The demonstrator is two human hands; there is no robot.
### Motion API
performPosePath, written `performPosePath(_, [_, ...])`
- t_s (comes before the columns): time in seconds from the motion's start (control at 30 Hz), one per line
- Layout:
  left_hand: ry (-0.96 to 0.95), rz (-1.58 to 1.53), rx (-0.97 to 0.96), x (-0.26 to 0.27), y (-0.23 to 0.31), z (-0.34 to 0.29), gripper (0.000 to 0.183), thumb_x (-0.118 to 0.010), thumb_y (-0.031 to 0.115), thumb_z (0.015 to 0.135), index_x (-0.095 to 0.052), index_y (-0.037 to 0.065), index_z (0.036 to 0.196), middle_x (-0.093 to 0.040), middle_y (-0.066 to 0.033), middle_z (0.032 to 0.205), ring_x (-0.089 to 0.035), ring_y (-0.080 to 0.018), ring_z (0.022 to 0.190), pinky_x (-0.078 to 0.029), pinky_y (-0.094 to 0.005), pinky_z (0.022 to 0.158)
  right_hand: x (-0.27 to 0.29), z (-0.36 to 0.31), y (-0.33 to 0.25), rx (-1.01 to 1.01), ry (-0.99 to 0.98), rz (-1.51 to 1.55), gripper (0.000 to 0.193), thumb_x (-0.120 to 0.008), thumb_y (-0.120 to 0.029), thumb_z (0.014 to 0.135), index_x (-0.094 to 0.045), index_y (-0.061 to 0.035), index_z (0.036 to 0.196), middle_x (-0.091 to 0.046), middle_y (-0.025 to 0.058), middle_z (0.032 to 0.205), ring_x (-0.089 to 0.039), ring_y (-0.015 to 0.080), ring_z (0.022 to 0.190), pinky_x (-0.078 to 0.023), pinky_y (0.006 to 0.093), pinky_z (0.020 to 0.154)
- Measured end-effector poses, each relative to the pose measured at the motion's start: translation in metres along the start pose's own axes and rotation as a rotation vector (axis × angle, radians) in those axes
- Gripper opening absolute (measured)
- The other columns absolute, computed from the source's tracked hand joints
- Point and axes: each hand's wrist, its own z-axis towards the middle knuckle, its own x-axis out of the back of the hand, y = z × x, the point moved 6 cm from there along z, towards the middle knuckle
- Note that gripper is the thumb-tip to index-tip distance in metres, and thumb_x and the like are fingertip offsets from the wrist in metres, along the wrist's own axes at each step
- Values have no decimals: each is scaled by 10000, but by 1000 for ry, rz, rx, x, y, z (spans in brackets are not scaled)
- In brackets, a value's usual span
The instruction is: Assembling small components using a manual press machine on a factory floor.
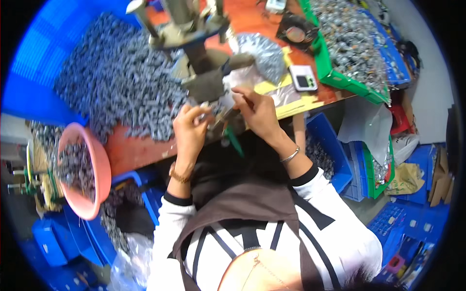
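The person's white-and-black top (349, 237) sits nearest, toward five o'clock. Print on the brown paper bag (408, 180) at three is too small to read. The blue bin (36, 92) at ten and pink basin (104, 165) at nine hold grey parts (121, 77); the green tray (335, 77) at two holds shiny pieces (347, 39). Just below the metal press (206, 87) at eleven, the fingers of the left hand (191, 131) and right hand (262, 116) are bent toward their thumbs; I cannot tell whether either grips anything.

Well lit from here, slightly smeared.
The blue crate (36, 70) glows, the plastic bag (262, 54) glints, the left hand (189, 133) blurs near its fingertips, and straight edges bow toward a black rim.
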Motion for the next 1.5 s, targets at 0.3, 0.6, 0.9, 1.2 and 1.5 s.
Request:
performPosePath(0.3, [80,112,-49,-6,21,-4,192,-731,5,669,-701,33,857,-454,-66,671,-454,-179,612,-348,-313,548,31,196,-64,45,-146,621,298,-567,-235,935,-589,-24,1144,-629,50,947,-587,107,807,-474,267,710])
performPosePath(0.6, [36,-29,-46,-10,6,2,122,-678,-14,753,-690,3,873,-476,-72,724,-437,-175,601,-342,-294,542,60,-65,-108,865,234,246,258,-751,-125,750,-517,-69,658,-572,51,773,-594,258,791,-469,451,824])
performPosePath(0.9, [-110,308,-21,1,30,-35,250,-534,174,923,-640,-16,799,-571,-160,606,-507,-285,492,-349,-376,478,110,29,-141,555,449,427,158,-717,-142,799,-627,-32,868,-660,62,877,-608,142,780,-470,278,705])
performPosePath(1.2, [64,-624,224,84,35,-65,225,-532,197,942,-593,11,831,-522,-13,614,-459,-58,479,-305,-175,408,143,-14,14,81,352,197,98,-609,-70,877,-652,19,878,-642,24,741,-594,75,650,-485,220,608])
performPosePath(1.5, [742,-425,448,332,-142,-41,455,-472,290,968,-509,-72,1241,-550,-150,1229,-542,-242,1098,-432,-309,937,397,41,71,71,939,-637,116,-594,-144,840,-684,-74,857,-687,131,790,-675,256,702,-514,339,636])
